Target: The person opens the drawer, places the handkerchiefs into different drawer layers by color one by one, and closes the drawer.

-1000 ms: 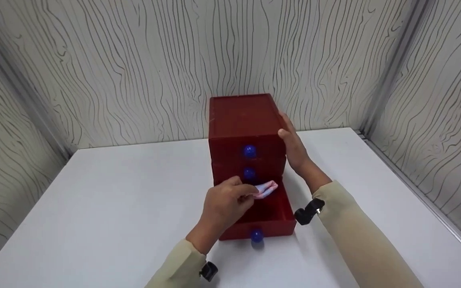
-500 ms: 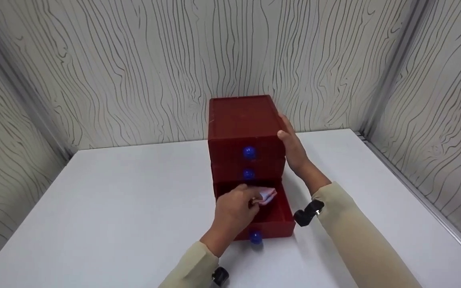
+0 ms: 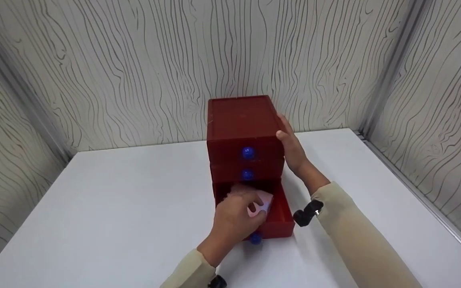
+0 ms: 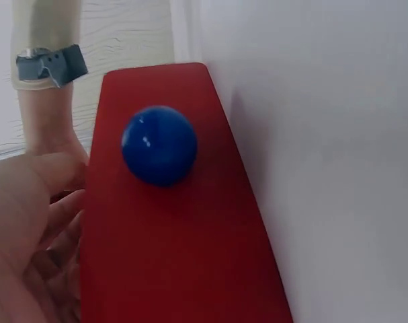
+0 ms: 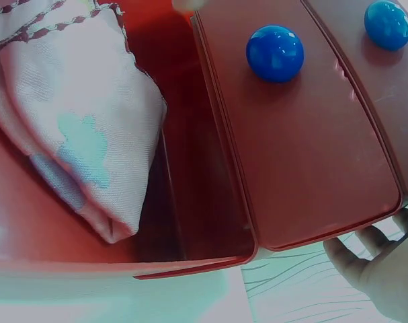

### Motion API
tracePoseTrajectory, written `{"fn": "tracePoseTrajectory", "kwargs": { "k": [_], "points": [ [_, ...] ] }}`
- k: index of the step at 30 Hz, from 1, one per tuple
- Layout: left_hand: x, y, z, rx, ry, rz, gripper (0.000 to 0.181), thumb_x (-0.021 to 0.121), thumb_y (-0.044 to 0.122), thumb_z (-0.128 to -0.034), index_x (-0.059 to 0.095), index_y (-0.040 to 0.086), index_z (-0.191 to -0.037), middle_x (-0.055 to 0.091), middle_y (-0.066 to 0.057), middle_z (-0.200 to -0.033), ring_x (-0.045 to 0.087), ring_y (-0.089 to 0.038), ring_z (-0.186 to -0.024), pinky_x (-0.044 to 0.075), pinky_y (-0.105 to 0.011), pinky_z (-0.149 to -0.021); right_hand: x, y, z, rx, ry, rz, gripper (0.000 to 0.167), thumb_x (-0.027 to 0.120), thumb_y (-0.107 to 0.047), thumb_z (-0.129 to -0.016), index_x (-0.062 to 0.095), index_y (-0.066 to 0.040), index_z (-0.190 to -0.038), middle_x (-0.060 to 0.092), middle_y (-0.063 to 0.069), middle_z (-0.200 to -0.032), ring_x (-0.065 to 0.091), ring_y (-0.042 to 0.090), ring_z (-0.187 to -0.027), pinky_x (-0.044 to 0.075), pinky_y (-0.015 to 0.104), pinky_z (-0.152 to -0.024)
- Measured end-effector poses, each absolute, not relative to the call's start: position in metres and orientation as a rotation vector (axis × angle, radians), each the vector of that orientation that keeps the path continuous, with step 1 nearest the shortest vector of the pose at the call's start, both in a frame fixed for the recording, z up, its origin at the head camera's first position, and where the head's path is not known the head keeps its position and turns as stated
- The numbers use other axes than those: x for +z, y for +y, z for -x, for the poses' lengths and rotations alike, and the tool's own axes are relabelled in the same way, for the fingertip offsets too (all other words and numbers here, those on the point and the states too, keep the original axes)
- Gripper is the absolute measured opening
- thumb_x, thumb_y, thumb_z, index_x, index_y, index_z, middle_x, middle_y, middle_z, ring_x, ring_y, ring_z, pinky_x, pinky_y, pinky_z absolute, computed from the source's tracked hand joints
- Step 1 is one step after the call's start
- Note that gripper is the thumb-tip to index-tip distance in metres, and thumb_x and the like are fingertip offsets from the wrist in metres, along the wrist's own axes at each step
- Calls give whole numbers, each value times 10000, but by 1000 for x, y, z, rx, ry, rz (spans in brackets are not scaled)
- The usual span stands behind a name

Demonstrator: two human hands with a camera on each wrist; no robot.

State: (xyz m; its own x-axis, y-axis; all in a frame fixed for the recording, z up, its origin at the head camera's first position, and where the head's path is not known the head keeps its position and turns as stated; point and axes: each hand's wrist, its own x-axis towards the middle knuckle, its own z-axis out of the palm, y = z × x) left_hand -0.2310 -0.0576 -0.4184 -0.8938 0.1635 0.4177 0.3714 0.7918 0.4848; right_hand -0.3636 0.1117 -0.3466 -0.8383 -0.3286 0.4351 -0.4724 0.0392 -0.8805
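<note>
A red drawer cabinet (image 3: 240, 118) with blue round knobs stands on the table, its bottom drawer (image 3: 280, 229) pulled out. Inside that drawer is a folded pale pink cloth (image 5: 89, 128) with blue patches and dark edge stitching. My left hand (image 3: 236, 214) is over the drawer at the cloth, thumb and fingers parted, part of the cloth showing between them. In the left wrist view, the left hand (image 4: 22, 235) is beside the drawer front, fingertips partly hidden. Against the cabinet's right side, my right hand (image 3: 293, 150) rests with its thumb at the upper front edge.
The white table (image 3: 114, 208) extends on both sides of the cabinet. A patterned panel (image 3: 134, 72) rises behind it, with side panels left and right. Two blue knobs mark the upper drawers (image 5: 304, 128), which are pushed in.
My left hand has moved lower and deeper into the drawer with the cloth, and its thumb and fingers have spread from their pinch. The right hand stays on the cabinet's side.
</note>
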Motion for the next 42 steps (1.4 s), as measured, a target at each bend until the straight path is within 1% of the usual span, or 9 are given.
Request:
{"fn": "tracePoseTrajectory", "kwargs": {
  "k": [3,7,13,16,21,26,29,36,42],
  "points": [
    [-418,-62,224,-873,-2612,430,85,703,349,-818,689,284,-872,630,156,-739,536,-16,-702,454,-173,-605,-343,110,360,1938,-2178,-847,662,292,-264,-950,78,-87,-1551,135,132,-1612,158,283,-1475,142,494,-1177],
    [-418,-68,213,-897,-2564,474,83,695,340,-815,699,262,-842,637,143,-703,531,21,-653,441,-149,-567,-344,110,361,1936,-2165,-871,652,284,-253,-951,89,-74,-1547,158,142,-1604,185,277,-1463,157,497,-1168],
    [-418,-76,195,-858,-2571,542,109,704,348,-812,698,265,-883,651,133,-675,510,55,-592,420,-137,-539,-343,110,362,1908,-2142,-913,622,273,-230,-959,125,-66,-1541,213,136,-1583,227,271,-1442,177,501,-1154],
    [-418,-76,189,-770,-2654,547,145,704,376,-807,711,287,-922,659,135,-666,490,55,-570,417,-152,-533,-342,111,361,1917,-2169,-881,640,278,-254,-958,95,-87,-1549,156,121,-1604,183,274,-1461,151,504,-1166],
    [-422,-74,188,-676,-2808,505,208,713,394,-790,731,299,-975,678,140,-705,501,39,-583,453,-180,-558,-342,111,361,1938,-2226,-802,668,285,-295,-948,57,-143,-1556,56,91,-1625,108,273,-1487,120,511,-1180],
    [-427,-71,193,-743,-2955,402,260,756,407,-774,742,295,-1008,695,147,-772,509,2,-630,535,-248,-688,-344,112,363,1942,-2191,-844,644,271,-243,-958,68,-106,-1553,116,122,-1614,161,281,-1472,148,506,-1171],
    [-429,-68,195,-776,-2999,367,279,788,403,-750,742,301,-1006,697,156,-798,516,-16,-652,556,-284,-755,-346,113,364,1947,-2161,-865,632,266,-213,-961,77,-79,-1549,152,142,-1604,191,285,-1458,161,500,-1164],
    [-431,-59,198,-678,-2989,357,250,822,365,-715,720,273,-924,665,139,-731,495,-47,-613,548,-279,-713,-346,115,366,1944,-2128,-915,616,260,-199,-968,89,-65,-1545,181,158,-1593,215,287,-1446,172,491,-1154],
    [-431,-53,201,-662,-2982,309,263,841,344,-709,715,270,-927,697,112,-778,533,-64,-655,564,-339,-794,-346,116,366,1946,-2103,-936,610,259,-201,-969,105,-70,-1544,193,162,-1588,237,283,-1436,186,491,-1144]
  ]
}}
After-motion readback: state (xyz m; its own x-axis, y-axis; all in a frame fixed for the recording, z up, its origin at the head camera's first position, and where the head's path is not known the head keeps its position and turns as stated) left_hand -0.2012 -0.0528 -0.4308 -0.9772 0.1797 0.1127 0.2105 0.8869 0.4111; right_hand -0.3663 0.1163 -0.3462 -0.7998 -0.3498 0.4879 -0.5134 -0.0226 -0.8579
